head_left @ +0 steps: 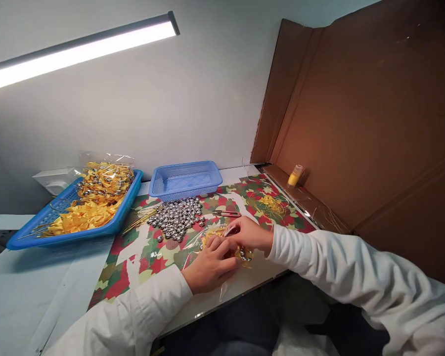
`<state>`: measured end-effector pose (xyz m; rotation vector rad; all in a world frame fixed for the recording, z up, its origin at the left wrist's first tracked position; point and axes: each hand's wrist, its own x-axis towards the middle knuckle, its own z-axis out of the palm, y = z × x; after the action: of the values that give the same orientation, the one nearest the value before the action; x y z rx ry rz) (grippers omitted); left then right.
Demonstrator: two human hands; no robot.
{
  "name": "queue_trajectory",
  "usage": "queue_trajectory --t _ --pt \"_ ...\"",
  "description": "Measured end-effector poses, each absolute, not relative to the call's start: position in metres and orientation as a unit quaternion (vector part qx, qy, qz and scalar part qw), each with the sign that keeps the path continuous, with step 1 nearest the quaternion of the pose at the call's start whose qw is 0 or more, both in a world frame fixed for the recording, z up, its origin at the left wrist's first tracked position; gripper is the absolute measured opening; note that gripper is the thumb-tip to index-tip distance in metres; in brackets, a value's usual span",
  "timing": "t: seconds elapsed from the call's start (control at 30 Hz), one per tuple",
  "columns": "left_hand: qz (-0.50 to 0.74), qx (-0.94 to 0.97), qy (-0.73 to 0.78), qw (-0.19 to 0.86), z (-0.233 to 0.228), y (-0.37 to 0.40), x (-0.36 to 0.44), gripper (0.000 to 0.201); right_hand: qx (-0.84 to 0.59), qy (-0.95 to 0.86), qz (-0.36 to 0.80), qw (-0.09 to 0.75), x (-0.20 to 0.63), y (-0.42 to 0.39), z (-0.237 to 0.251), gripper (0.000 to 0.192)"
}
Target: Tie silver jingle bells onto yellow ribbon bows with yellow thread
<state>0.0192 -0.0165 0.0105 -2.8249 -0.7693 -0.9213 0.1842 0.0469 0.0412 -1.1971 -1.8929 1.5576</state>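
Far left, a large blue tray (29,232) sits angled on the pale table, heaped w/ yellow ribbon bows (83,215) and a clear bag of bows w/ bells on top – stock kept off to the side, well apart from the hands. Next along, a small blue basket (185,179) stands behind the patterned mat (133,252), looking bare inside. Just in front of it lies a loose heap of silver bells (176,217) w/ a few gold wires (139,221) at its left edge, spread flat on the mat so single pieces can be picked, near the hands.

Centre: the left hand (209,264) lies palm-down on a clear plastic bag (203,242), fingers curled over a yellow bow w/ bells (243,253), seemingly pinning it to the mat. The right hand (250,232) meets it from the other side, fingertips pinched on the same bow – both hands closed on it. Exactly what the fingertips grip is hidden.

Just beyond the right hand lie small red snips (226,213), then a tangle of gold thread (270,205). Far right, a yellow bottle (294,175) stands upright against the cardboard screen (356,123).
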Motion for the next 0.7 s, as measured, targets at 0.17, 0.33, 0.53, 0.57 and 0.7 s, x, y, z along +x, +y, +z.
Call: queue_trajectory --t 0.17,0.33,0.53,0.57,0.7 --pt "-0.279 -0.929 -0.237 0.049 0.009 -0.018 0.018 0.008 -0.315 -0.753 0.549 0.179 0.189 0.035 0.039 0.01" --pt "-0.255 -0.94 -0.219 0.056 0.02 -0.025 0.036 0.008 -0.161 -0.865 0.452 0.147 0.192 0.037 0.033 0.016" --pt "-0.278 -0.856 -0.433 0.039 0.045 -0.056 -0.004 0.033 -0.216 -0.866 0.425 0.151 0.195 0.032 0.026 0.017" --pt "-0.283 -0.811 -0.51 0.049 0.042 -0.063 -0.022 0.036 -0.234 -0.862 0.423 0.153 0.196 0.03 0.027 0.017" --pt "-0.225 -0.751 -0.62 0.041 0.003 -0.088 -0.085 0.054 -0.261 -0.84 0.451 0.15 0.193 0.022 0.033 0.014"
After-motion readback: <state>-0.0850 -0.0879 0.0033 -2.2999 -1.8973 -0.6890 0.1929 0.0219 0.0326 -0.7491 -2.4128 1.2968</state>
